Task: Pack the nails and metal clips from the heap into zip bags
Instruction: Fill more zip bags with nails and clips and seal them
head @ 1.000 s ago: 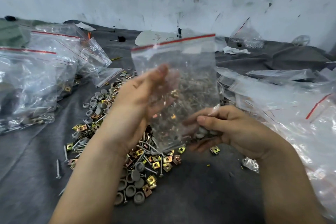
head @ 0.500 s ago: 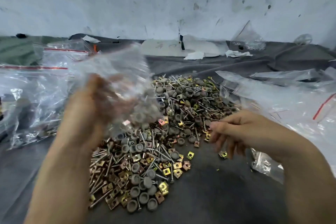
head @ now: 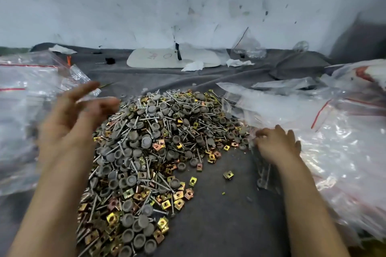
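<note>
The heap [head: 156, 142] of nails and metal clips is spread on the grey cloth [head: 219, 215] between the forearms. The left hand [head: 77, 115] is held released over its left edge, nothing in it. The right hand [head: 277, 144] is laid with bent fingers [head: 261, 134] on the empty zip bags [head: 334, 142]; whether one is pinched cannot be told. A fresh bag is probably being fetched; next it must be separated and opened.
</note>
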A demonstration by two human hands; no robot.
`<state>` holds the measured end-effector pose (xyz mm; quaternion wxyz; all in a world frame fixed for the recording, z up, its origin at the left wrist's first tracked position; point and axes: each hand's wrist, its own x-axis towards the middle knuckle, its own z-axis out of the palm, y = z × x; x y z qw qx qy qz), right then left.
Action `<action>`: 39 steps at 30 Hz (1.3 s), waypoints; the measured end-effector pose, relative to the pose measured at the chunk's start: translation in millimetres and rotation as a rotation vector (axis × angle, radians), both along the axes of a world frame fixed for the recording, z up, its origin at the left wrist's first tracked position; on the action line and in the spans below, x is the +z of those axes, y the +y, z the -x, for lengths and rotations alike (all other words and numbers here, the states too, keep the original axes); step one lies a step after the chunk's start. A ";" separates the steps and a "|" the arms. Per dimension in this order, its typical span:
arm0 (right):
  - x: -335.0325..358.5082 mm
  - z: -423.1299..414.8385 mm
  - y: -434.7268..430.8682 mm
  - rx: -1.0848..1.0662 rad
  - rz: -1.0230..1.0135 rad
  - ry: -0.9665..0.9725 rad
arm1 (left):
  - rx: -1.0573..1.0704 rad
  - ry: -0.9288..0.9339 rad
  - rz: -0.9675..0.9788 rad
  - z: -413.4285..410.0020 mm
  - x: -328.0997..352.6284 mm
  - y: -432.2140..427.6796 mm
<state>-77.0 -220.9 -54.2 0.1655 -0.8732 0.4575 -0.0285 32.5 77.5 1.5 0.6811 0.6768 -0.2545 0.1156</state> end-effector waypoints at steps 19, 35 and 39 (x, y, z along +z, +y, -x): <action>16.7 18.6 -9.0 -0.160 -0.041 -0.465 | -0.254 -0.169 -0.494 26.0 -13.7 -48.9; -9.0 -11.7 2.5 0.043 0.047 -0.348 | -0.246 -0.178 -0.497 30.7 -12.1 -48.9; -10.4 -12.7 -4.2 -0.065 0.100 -0.530 | -0.234 -0.178 -0.497 30.1 -11.7 -48.0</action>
